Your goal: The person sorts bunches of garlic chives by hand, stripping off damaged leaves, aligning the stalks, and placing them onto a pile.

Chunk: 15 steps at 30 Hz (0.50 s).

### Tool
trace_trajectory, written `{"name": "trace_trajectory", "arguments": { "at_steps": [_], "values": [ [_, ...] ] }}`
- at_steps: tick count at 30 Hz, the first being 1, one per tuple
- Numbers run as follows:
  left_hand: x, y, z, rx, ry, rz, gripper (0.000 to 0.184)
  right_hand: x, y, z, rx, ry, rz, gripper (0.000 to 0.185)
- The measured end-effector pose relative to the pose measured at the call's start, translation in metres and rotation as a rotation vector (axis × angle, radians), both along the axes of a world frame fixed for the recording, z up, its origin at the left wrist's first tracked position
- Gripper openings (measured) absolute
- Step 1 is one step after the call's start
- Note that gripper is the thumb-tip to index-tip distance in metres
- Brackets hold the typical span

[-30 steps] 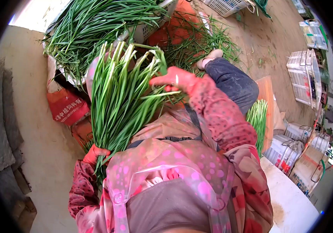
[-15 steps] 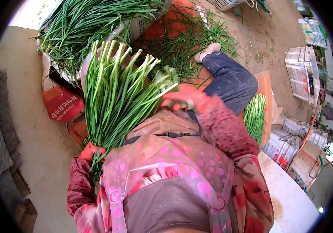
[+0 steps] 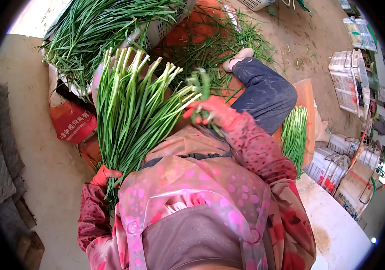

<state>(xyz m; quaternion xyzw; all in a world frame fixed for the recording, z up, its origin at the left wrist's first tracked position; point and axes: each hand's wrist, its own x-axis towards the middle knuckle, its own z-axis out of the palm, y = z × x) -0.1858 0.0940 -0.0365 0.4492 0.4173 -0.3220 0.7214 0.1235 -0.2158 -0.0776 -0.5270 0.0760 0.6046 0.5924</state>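
A large bunch of long green stalks [image 3: 131,108] with pale cut ends fans upward across my lap. My left hand [image 3: 106,175], in an orange-red glove, is wrapped round the leafy lower end of this bunch. Just right of the pale ends is my right hand [image 3: 210,112], gloved alike, its fingers closed on some limp green leaves [image 3: 200,83] that are blurred by motion. A heap of similar greens [image 3: 107,31] lies on a crate at the upper left.
Loose leaf scraps [image 3: 228,49] litter the orange sheet and floor ahead. Another bunch [image 3: 295,135] lies on an orange board [image 3: 310,121] at my right. White crates [image 3: 349,81] stand farther right. A red printed bag [image 3: 73,121] is at the left.
My right hand has pulled away from the bunch's right side, with limp leaves in it. The bunch's pale ends are more exposed. My left hand keeps its hold, slightly lower left.
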Motion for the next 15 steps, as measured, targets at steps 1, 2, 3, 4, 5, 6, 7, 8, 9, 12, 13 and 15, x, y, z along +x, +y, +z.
{"name": "trace_trajectory", "arguments": {
  "at_steps": [1, 2, 3, 4, 5, 6, 7, 8, 9, 12, 13, 15],
  "values": [
    [0.003, -0.005, 0.006, 0.03, -0.006, -0.003, 0.069, -0.005, 0.019, 0.01, 0.017, 0.005, 0.031, 0.022],
    [0.007, -0.009, 0.012, 0.06, -0.011, -0.007, 0.069, -0.009, 0.036, 0.021, 0.038, 0.009, 0.063, 0.02],
    [0.007, -0.011, 0.014, 0.071, -0.065, 0.031, 0.064, -0.014, 0.047, 0.017, 0.009, -0.015, 0.044, 0.018],
    [0.009, -0.013, 0.016, 0.083, -0.123, 0.069, 0.059, -0.016, 0.054, 0.013, -0.02, -0.044, 0.026, 0.016],
    [0.013, -0.014, 0.021, 0.041, -0.116, 0.092, 0.055, -0.015, 0.057, 0.013, 0.041, -0.092, -0.028, 0.014],
    [0.014, -0.012, 0.02, 0.048, -0.123, 0.106, 0.055, -0.013, 0.053, 0.011, -0.054, -0.078, -0.012, 0.015],
    [0.013, -0.012, 0.018, 0.027, -0.08, 0.078, 0.053, -0.011, 0.047, 0.014, -0.117, -0.085, 0.038, 0.018],
    [0.01, -0.012, 0.015, 0.004, -0.034, 0.051, 0.051, -0.008, 0.04, 0.017, -0.183, -0.091, 0.088, 0.022],
    [0.007, -0.01, 0.006, -0.002, -0.075, 0.023, 0.047, 0.0, 0.034, 0.018, -0.221, -0.089, 0.216, 0.023],
    [0.019, -0.017, 0.019, -0.017, -0.128, 0.104, 0.044, 0.027, 0.003, 0.007, -0.26, -0.217, 0.089, 0.023],
    [0.022, -0.018, 0.026, 0.009, -0.135, 0.114, 0.043, 0.042, -0.007, 0.005, -0.26, -0.4, -0.025, 0.024],
    [0.022, -0.016, 0.025, 0.001, -0.158, 0.11, 0.042, 0.073, -0.022, 0.02, -0.365, -0.515, -0.202, 0.027]
  ]
}}
